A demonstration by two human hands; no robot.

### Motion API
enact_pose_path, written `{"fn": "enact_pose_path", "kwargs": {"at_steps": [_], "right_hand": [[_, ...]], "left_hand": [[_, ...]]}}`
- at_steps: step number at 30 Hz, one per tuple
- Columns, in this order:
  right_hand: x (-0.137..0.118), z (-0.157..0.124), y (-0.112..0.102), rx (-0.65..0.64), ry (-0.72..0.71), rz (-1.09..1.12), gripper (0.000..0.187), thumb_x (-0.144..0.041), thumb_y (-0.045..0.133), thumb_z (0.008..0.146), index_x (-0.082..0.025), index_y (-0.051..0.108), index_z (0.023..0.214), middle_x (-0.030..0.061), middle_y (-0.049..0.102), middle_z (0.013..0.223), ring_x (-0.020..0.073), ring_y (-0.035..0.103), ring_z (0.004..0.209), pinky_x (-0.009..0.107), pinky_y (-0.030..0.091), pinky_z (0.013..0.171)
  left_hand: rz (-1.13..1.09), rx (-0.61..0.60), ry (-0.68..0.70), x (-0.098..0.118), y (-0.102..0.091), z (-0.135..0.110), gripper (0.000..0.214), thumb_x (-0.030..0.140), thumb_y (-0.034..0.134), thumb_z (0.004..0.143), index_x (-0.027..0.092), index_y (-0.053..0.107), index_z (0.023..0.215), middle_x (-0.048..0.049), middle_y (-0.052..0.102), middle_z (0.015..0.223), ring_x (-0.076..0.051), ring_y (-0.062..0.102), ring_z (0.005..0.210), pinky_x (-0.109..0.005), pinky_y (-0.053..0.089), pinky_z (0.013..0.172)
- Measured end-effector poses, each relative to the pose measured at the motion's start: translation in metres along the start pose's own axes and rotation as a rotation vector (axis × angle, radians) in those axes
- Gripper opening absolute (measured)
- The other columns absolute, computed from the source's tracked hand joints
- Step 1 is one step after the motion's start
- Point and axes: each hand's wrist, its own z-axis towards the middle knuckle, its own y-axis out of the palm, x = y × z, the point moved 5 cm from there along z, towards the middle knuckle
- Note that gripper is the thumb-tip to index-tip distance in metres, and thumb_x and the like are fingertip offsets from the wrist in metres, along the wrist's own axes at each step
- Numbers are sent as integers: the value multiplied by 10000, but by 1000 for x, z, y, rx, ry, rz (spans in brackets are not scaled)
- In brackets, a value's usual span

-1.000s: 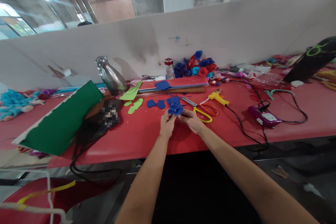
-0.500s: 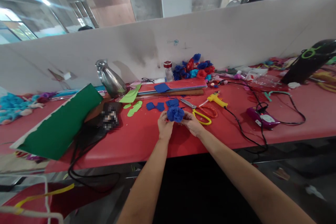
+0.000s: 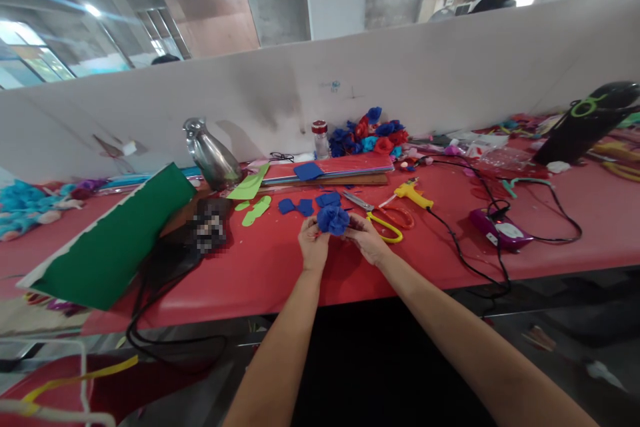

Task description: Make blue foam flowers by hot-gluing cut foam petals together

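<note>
A blue paper flower (image 3: 333, 219) is held between my two hands above the red tabletop. My left hand (image 3: 313, 243) grips its left side, and my right hand (image 3: 364, 239) has its fingers closed on the right side. The flower hides some of the fingertips. Just beyond it lie blue cut petals (image 3: 296, 206) and green cut pieces (image 3: 256, 211). Scissors (image 3: 385, 227) with yellow and orange handles rest beside my right hand. Farther right is a yellow glue gun (image 3: 414, 194) with a black cord.
A purple power box (image 3: 501, 229) with cables sits at the right. Finished blue and red flowers (image 3: 373, 133) are heaped by the partition, near a lidded glass jar (image 3: 321, 139). A steel jug (image 3: 212, 155), a green board (image 3: 115, 240) and a black bag (image 3: 175, 240) stand at the left.
The whole view has shifted slightly, with the scene a little lower in the picture. Both hands keep their hold on the blue flower, almost unmoved.
</note>
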Motion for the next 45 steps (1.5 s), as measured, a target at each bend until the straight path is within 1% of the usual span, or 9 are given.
{"fn": "enact_pose_path", "kwargs": {"at_steps": [6, 8, 13, 17, 20, 24, 30, 39, 45], "right_hand": [[-8, 0, 0, 23, -109, -105, 195, -309, 699, 626, -207, 633, 779, -31, 594, 665, 113, 490, 567, 256, 390, 567], [-10, -1, -3, 75, -168, -155, 193, -319, 669, 651, -209, 619, 802, -24, 580, 684, 119, 477, 567, 264, 388, 556], [-30, -25, -8, 361, -502, -438, 95, -244, 541, 769, -211, 570, 853, -4, 518, 736, 144, 473, 643, 291, 398, 601], [-48, -41, 13, 386, -758, -751, 142, -227, 616, 765, -218, 545, 888, 14, 502, 813, 165, 478, 727, 324, 439, 683], [-53, -40, 24, 402, -846, -856, 173, -236, 634, 771, -222, 543, 917, 44, 521, 900, 192, 510, 829, 356, 468, 750], [-51, -36, 26, 396, -869, -956, 120, -233, 622, 795, -226, 591, 910, 59, 537, 952, 206, 534, 915, 376, 462, 829], [-49, -39, 23, 363, -849, -1098, 110, -236, 587, 839, -261, 689, 870, 47, 570, 899, 203, 539, 886, 391, 408, 857], [-58, -54, 13, 316, -833, -1049, 111, -285, 593, 847, -261, 701, 856, 53, 582, 876, 199, 557, 846, 385, 437, 829], [-70, -48, 9, 347, -761, -899, 108, -263, 563, 861, -232, 665, 845, 51, 578, 859, 198, 561, 853, 367, 463, 814]], "left_hand": [[236, -31, 108, 1, -1, 2, 181, 72, 566, 640, 212, 663, 579, -23, 673, 684, -191, 600, 763, -323, 475, 749], [317, -30, 137, 2, 0, 2, 180, 79, 565, 650, 215, 663, 585, -25, 681, 682, -200, 604, 761, -344, 466, 756], [460, 12, 167, 4, 0, 2, 183, 101, 559, 682, 214, 639, 563, -24, 675, 645, -200, 600, 717, -359, 423, 744], [524, -1, 232, 9, 3, 1, 241, 154, 564, 735, 206, 580, 500, -22, 628, 576, -189, 572, 679, -346, 384, 719], [525, 6, 266, 11, 3, 0, 241, 155, 563, 754, 202, 588, 519, -28, 633, 601, -189, 573, 706, -340, 374, 717], [507, 3, 277, 12, 3, 0, 214, 169, 579, 762, 204, 613, 554, -31, 652, 637, -193, 581, 746, -337, 377, 734], [467, 33, 256, 10, 3, 1, 238, 172, 578, 747, 210, 591, 512, -26, 631, 592, -192, 561, 699, -334, 366, 705], [366, 39, 195, 8, 2, 2, 233, 112, 563, 698, 213, 563, 487, -12, 600, 568, -180, 527, 669, -314, 394, 685], [362, 53, 262, 12, 1, 1, 272, 138, 562, 739, 205, 548, 476, -16, 577, 544, -171, 512, 647, -299, 403, 664]]}}
